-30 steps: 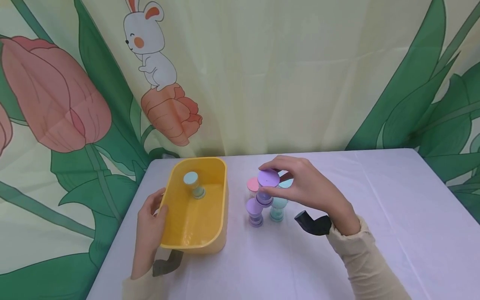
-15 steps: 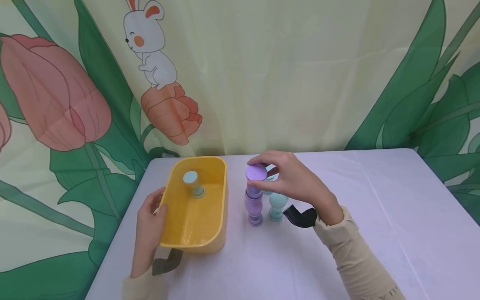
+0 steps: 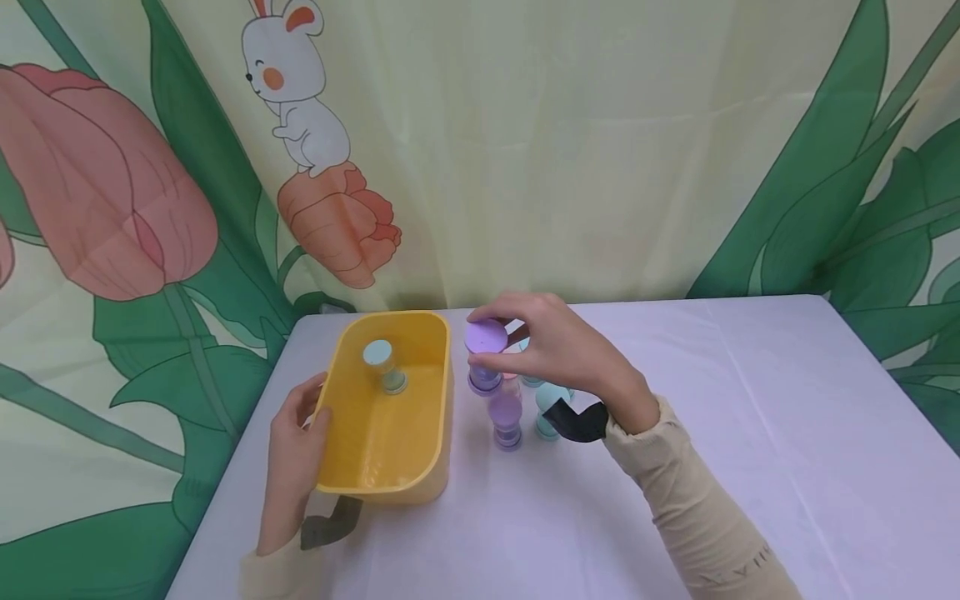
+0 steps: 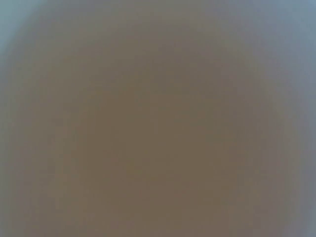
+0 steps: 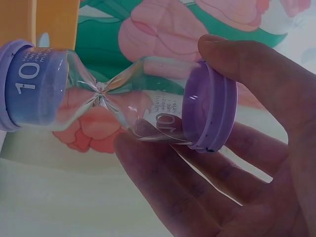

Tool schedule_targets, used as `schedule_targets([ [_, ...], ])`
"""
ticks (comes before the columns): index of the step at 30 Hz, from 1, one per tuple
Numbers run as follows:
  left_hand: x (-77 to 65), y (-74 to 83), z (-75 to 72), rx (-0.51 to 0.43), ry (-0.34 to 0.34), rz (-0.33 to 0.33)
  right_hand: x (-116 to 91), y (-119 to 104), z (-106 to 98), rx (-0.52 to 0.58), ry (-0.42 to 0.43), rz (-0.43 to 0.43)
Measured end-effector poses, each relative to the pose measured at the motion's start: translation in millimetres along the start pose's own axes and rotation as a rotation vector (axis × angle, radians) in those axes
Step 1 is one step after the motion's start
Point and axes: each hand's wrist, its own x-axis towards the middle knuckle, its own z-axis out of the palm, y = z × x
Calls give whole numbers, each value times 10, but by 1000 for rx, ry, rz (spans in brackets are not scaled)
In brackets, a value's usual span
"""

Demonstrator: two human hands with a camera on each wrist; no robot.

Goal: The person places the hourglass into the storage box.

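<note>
My right hand (image 3: pixel 551 346) pinches a purple hourglass (image 3: pixel 486 336) by its top cap, between thumb and fingers, just right of the yellow bin. In the right wrist view, the hourglass (image 5: pixel 101 94) is marked "10" minutes, with bluish-purple sand in the bulb away from the hand. My left hand (image 3: pixel 292 442) grips the left side of the yellow bin (image 3: pixel 444 446). Inside the bin stands a hourglass with a pale blue cap (image 3: pixel 378 353). Below the held one, another purple hourglass (image 3: pixel 506 412) stands on the table. The left wrist view is a brown blur.
Right of the standing purple hourglass is a teal hourglass (image 3: pixel 549 398), partly covered by the right wrist's black camera mount (image 3: pixel 576 422). A pink hourglass (image 3: pixel 512 387) and another bluish one show behind, mostly hidden. A printed curtain (image 3: pixel 570 167) hangs behind the white-covered table (image 3: pixel 600 517).
My right hand has carried the purple hourglass leftward, from above the other hourglasses to near the bin's right rim. The left hand and bin have stayed almost in place.
</note>
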Motion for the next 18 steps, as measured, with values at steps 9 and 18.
schedule_targets([
  [9, 22, -23, 11, 3, 6, 6, 130, -37, 62, 15, 13, -44],
  [18, 25, -30, 12, 13, 13, -7, 244, -81, 129, -10, 11, -71],
])
